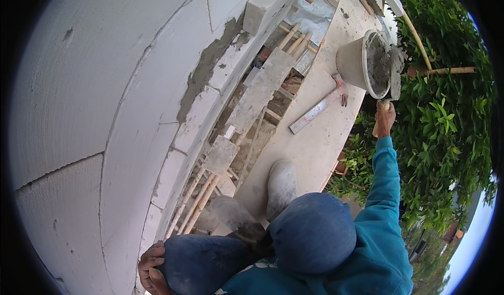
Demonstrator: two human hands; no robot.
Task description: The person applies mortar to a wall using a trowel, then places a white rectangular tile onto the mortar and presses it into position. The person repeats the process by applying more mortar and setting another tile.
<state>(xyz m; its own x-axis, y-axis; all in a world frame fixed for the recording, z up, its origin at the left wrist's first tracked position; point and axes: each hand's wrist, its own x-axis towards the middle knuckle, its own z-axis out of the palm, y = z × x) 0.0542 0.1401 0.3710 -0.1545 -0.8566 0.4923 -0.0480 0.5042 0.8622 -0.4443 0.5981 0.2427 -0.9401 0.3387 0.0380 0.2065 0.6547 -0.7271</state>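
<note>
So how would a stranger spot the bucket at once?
Follow the pale board up from the feet to the leaves. There, near the trowel in the right hand, is the bucket. Unlike the slim hammer beside it, it is round and holds gray mortar.

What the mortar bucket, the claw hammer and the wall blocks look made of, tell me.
Mortar bucket: likely plastic, dull off-white; smooth, smeared side.
Claw hammer: apparently metal, worn; silvery handle with reddish traces, perhaps paint.
Wall blocks: probably aerated concrete, pale and matte; their flat faces show chips and fine scoring.
</note>
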